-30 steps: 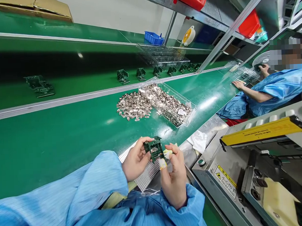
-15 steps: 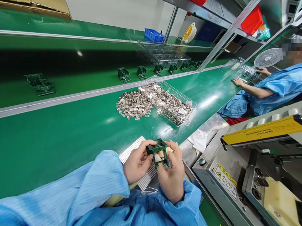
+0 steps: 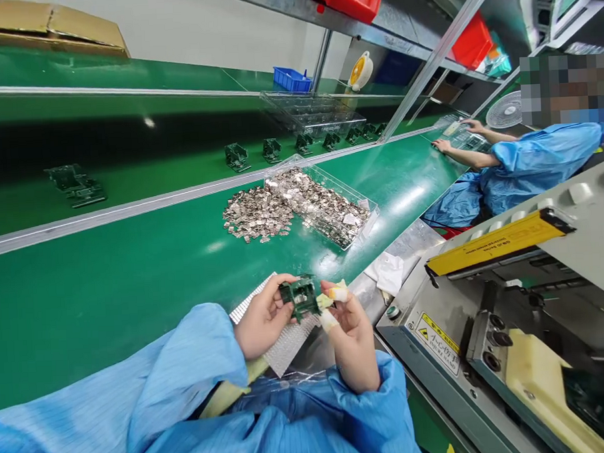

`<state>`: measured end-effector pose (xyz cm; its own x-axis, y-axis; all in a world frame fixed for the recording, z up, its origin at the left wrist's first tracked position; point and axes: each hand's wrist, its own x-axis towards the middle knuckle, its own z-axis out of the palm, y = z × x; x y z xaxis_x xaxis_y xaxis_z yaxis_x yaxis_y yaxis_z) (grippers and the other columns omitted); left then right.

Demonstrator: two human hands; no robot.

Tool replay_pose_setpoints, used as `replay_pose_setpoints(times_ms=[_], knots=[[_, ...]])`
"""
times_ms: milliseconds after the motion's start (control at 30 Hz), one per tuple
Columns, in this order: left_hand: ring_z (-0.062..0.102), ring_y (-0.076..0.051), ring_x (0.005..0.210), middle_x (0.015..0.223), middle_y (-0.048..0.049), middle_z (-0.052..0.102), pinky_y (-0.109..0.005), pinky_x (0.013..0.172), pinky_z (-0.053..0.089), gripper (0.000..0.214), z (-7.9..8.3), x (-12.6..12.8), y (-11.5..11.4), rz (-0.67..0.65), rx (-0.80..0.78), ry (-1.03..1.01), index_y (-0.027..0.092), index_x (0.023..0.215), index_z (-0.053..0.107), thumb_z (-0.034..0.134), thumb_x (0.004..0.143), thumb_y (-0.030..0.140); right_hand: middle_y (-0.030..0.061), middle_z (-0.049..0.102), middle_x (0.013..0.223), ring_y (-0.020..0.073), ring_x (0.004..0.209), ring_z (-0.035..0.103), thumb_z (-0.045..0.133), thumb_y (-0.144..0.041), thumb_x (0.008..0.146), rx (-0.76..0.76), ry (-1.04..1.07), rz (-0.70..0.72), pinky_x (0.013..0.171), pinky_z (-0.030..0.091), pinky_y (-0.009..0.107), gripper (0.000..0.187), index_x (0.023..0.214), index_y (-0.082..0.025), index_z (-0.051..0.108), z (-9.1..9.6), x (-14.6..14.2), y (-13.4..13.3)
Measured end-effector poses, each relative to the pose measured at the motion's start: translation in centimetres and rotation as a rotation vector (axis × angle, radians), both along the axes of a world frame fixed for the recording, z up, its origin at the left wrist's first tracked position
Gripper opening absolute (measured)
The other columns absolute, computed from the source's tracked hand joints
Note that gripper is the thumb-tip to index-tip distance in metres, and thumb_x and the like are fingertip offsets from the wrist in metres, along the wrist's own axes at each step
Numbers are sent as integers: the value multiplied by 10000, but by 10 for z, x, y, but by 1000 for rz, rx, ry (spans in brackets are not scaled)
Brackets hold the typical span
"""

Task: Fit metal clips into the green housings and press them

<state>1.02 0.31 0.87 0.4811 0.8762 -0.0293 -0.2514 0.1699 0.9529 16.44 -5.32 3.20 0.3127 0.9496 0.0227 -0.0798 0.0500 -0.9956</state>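
My left hand (image 3: 264, 318) grips a small dark green frame-shaped part (image 3: 301, 297) by its left side, thumb in front and fingers behind. The part has an open middle with metallic bits inside; its exact kind is unclear. Close by its right side is my right hand (image 3: 354, 334), with white and yellowish coverings on its fingertips and the thumb apart from the fingers. Whether a fingertip touches the part I cannot tell. Below the hands lies a sheet (image 3: 287, 349) marked with rows of small pale rectangles. A pile of small metal pieces (image 3: 256, 214) lies farther up the green bench (image 3: 149, 286).
A clear tray (image 3: 367, 233) holds more metal pieces. Similar green parts (image 3: 236, 157) stand in a row along the back, near stacked clear trays (image 3: 312, 112). At right are a machine (image 3: 437, 341), a white cloth (image 3: 387, 273) and a co-worker in blue (image 3: 539, 163).
My right hand has drawn back from the green part, its fingers now spread. The part has turned in my left hand. The view has shifted slightly, and the co-worker's hands have moved.
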Motion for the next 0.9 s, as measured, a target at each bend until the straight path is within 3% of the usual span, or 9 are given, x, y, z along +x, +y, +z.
replay_pose_setpoints(times_ms=[100, 200, 300, 400, 567, 700, 733, 800, 900], knots=[[675, -198, 902, 1092, -85, 620, -292, 694, 590, 510, 15, 1, 1, -46, -132, -30, 226, 1189, 437, 718, 798, 394, 138, 619, 1328, 317, 1269, 543, 578, -530, 877, 41, 182, 4, 827, 543, 415, 423, 1181, -244, 649, 0, 18, -9], [673, -191, 909, 1118, -96, 621, -275, 695, 589, 473, 37, 11, -4, -235, -173, -22, 221, 1149, 472, 729, 789, 390, 125, 560, 1402, 316, 1332, 485, 360, -682, 917, 104, 249, 66, 868, 536, 472, 593, 1249, -274, 635, 2, 35, -22], [652, -135, 752, 1018, -75, 643, -227, 627, 558, 385, 57, 31, -13, -454, -154, 8, 213, 1143, 512, 694, 822, 323, 98, 516, 1448, 323, 1342, 467, 543, -681, 846, 173, 139, 90, 989, 473, 512, 616, 1334, -307, 576, 9, 51, -45], [616, -118, 673, 907, -43, 634, -210, 583, 531, 379, 72, 61, -24, -617, -102, 64, 210, 1175, 539, 670, 822, 258, 112, 570, 1384, 343, 1278, 523, 776, -551, 728, 164, -127, 11, 1064, 412, 538, 727, 1368, -293, 546, 19, 71, -80], [623, -147, 684, 853, -29, 629, -245, 595, 557, 413, 86, 118, -50, -825, 59, 223, 203, 1257, 527, 589, 849, 220, 117, 606, 1329, 344, 1259, 539, 860, -378, 681, 204, -530, -316, 1088, 410, 536, 747, 1355, -267, 557, 25, 97, -152], [661, -167, 717, 883, -33, 672, -289, 647, 582, 487, 100, 159, -66, -1025, 327, 258, 217, 1349, 466, 554, 870, 223, 120, 637, 1281, 308, 1177, 616, 777, -259, 762, 211, -517, -636, 972, 537, 442, 619, 1339, -243, 554, 26, 114, -202], [676, -184, 783, 961, -56, 687, -313, 705, 586, 499, 103, 171, -66, -1017, 459, 236, 211, 1356, 463, 567, 870, 242, 114, 641, 1271, 295, 1155, 629, 771, -241, 757, 212, -500, -739, 953, 549, 413, 593, 1316, -238, 570, 28, 123, -212], [656, -233, 1012, 1179, -119, 655, -371, 888, 552, 506, 111, 196, -62, -874, 733, 178, 174, 1348, 473, 591, 868, 282, 91, 651, 1229, 265, 1118, 640, 787, -223, 724, 218, -475, -992, 961, 536, 383, 567, 1261, -227, 604, 36, 147, -229], [496, -291, 1293, 1391, -196, 521, -430, 1103, 405, 603, 120, 242, -56, -667, 955, 156, 95, 1360, 445, 636, 844, 341, 54, 653, 1095, 234, 1056, 630, 809, -273, 678, 251, -445, -1344, 1031, 465, 423, 544, 1187, -200, 633, 46, 192, -246]])
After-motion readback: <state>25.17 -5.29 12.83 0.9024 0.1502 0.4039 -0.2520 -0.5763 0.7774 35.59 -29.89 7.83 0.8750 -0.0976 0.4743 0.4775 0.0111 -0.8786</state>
